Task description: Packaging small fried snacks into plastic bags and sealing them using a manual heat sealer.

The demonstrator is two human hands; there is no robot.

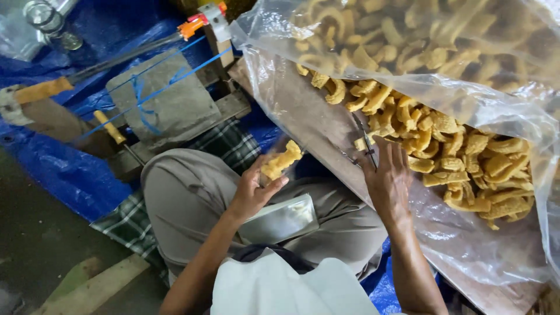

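Crackers (282, 163) in left hand (252, 189).

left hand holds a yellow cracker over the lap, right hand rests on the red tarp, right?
Not quite. The left hand does hold a yellow cracker over the lap, but the right hand rests on the clear plastic sheet by the cracker pile, as the head view shows.
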